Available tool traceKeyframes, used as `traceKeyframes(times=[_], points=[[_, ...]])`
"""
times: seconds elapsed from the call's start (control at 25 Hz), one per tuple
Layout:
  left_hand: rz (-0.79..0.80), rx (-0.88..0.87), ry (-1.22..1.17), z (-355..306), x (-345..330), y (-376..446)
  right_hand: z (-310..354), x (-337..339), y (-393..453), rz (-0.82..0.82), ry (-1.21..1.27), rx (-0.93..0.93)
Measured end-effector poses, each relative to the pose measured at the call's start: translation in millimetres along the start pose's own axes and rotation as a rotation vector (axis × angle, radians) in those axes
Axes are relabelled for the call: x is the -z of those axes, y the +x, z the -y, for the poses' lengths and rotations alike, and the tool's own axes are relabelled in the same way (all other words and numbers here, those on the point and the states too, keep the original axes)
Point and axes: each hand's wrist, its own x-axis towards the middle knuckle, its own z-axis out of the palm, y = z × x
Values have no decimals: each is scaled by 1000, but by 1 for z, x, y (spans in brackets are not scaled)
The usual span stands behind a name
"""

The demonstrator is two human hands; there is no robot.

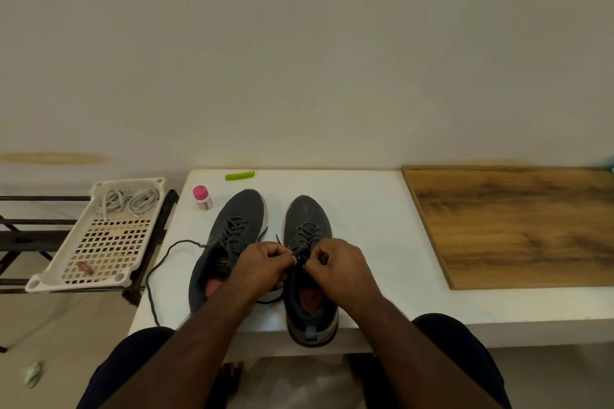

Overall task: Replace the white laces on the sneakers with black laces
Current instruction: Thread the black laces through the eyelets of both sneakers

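You are lacing the right sneaker (pixel 307 262) with both hands at its upper eyelets.

Your left hand (pixel 262 264) and right hand (pixel 339 267) each pinch a black lace (pixel 300 259) end above the tongue. Left of that sneaker stands the left sneaker (pixel 229 242), its black lace tail (pixel 156 272) trailing over the white table (pixel 365 209). Farther left, the white laces (pixel 128 199) lie coiled in a perforated tray (pixel 106 242).

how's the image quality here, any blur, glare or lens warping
Head view: dim, flat, warm light, no glare; soft shadows beneath the sneakers; wide-angle bending at the table edges; slight softness around the left hand and right hand working the black lace.
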Motion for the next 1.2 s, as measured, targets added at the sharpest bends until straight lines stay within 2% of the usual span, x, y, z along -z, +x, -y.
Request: traceKeyframes(times=[0.12, 0.28, 0.68, 0.8, 0.92, 1.04, 1.08, 1.2], points=[[3, 3, -2, 2, 1, 2, 1, -4, 0, 35, -95, 73], [7, 3, -13, 4, 1, 3, -2, -5, 1, 24, -94, 115], [14, 7, -32, 3, -2, 4, -2, -7, 5, 33, -186, 143], [17, -55, 12, 4, -2, 6, -2, -8, 4, 12, -196, 132], [-20, -93, 50, 3, -2, 5, 0, -6, -2, -42, -179, 70], [-69, -140, 72, 0, -2, 1, 7, 11, -7, -187, -180, 86], [-76, -156, 68, 0, -1, 0, 11, 17, -12, -160, -158, 91], [-62, -163, 30, -2, 1, -2, 28, 12, -36, 154, -122, 139]])
